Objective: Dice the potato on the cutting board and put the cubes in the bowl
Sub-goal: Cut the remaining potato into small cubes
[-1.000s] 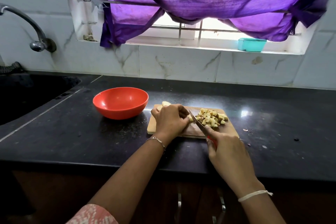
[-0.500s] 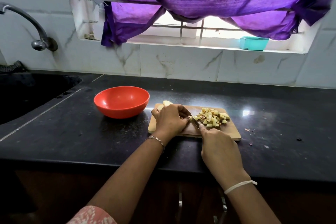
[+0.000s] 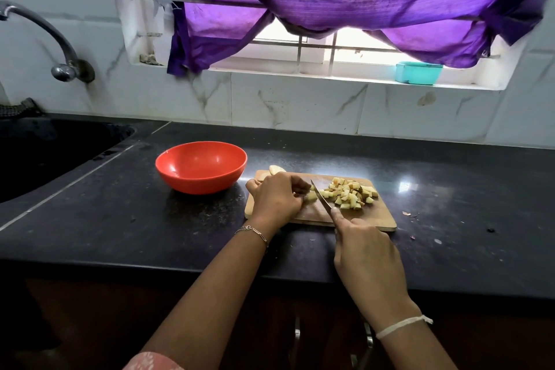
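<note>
Blade up again: against half a second ago, the knife shows more steel, its tip lifted over the cutting board, where before only a short stub peeked past the fingers. The right hand has slid a touch back toward us, fist closed round the handle, forefinger stretched forward onto the base of the blade. The left hand has hardly shifted. It stays curled over the potato, fingertips pinning it to the board just left of the blade. The cubes lie in the same heap on the board's right half, just right of the knife. The red bowl stands where it did on the black counter, just left of the board (every cube we can see is on the wood).

Now the hard parts. The handle is buried in the right fist. Of the potato only a pale end shows beyond the left fingertips, so we cannot tell how much is left. A second pale piece peeks out behind the left knuckles at the board's far left corner, mostly hidden. Whether the edge touches the potato, we cannot tell.
</note>
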Demonstrator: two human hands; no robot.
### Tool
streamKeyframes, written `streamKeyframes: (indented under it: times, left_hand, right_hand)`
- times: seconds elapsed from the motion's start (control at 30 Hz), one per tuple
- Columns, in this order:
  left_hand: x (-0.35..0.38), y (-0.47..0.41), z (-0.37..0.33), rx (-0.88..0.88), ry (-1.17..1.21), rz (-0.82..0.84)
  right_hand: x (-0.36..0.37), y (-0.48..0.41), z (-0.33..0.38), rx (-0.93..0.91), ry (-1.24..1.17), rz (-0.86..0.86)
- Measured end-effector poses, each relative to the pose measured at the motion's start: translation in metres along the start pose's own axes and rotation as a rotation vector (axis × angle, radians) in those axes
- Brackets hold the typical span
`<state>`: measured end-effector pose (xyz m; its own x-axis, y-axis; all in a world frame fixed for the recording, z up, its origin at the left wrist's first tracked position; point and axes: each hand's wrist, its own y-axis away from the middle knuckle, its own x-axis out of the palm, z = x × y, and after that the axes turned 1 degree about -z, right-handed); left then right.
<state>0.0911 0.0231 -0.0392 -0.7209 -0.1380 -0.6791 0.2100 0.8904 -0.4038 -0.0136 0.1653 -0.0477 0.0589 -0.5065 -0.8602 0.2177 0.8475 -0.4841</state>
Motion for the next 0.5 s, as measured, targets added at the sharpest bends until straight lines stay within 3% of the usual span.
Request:
streamKeyframes:
  times: [0.5]
  left_hand:
    - [0.001, -0.001, -0.001, 0.004, 0.054, 0.034]
  right_hand:
    - [-0.003, -0.015, 0.010, -0.087, 0.089, 0.030]
